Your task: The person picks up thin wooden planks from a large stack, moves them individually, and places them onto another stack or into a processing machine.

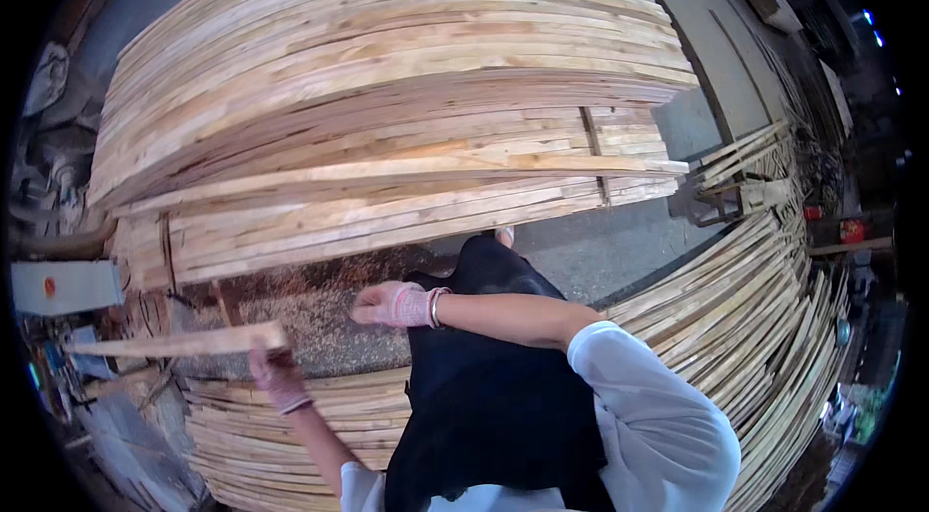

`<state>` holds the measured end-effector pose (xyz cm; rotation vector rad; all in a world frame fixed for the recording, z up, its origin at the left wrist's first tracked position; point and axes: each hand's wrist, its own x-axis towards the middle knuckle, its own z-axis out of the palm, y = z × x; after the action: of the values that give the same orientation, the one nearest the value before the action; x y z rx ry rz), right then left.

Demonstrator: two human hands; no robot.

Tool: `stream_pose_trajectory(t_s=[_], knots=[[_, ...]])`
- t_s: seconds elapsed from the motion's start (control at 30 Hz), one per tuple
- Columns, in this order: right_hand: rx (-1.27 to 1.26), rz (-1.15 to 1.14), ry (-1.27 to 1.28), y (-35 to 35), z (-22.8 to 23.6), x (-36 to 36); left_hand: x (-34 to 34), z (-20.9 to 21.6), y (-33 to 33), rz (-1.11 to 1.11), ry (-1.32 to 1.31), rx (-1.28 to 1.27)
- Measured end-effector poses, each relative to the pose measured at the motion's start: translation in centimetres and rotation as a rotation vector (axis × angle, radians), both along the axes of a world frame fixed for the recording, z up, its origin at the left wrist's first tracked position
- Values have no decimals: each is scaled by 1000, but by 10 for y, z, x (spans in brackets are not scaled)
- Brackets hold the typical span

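Observation:
My left hand (278, 382), in a pinkish work glove, grips a long wooden strip (194, 341) near its right end. The strip reaches away to the left, over the gap between the stacks. My right hand (392, 304) wears a similar glove, with a bracelet at the wrist. It is held in front of my dark apron (494, 367), its fingers loosely apart and slightly blurred, with nothing in them. Beyond my hands lies a large stack of wooden strips (406, 38). A single strip (426, 168) lies along its lower near ledge.
More strips lie in piles close on my left (290, 430) and on my right (735, 328). Wood shavings (310, 314) cover the floor between the stacks. A white box-like panel (66, 287) and machine parts (63, 173) stand at the far left.

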<state>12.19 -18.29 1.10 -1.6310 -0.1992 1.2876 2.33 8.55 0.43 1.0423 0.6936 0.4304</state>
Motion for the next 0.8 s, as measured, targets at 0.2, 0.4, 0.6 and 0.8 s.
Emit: stream_pose_trajectory(t_s=[0.2,0.4,0.6,0.8], knots=[[-373,127,-291,-147,-111,52,-13,-50,101,246,136,-4],[-1093,-35,-373,-351,-191,105,12,-62,-70,373,428,-515],[-1502,184,-650,-474,-246,139,48,-78,-235,109,722,-675],[-1309,358,-502,-475,-264,158,71,-60,-230,-95,585,-580]])
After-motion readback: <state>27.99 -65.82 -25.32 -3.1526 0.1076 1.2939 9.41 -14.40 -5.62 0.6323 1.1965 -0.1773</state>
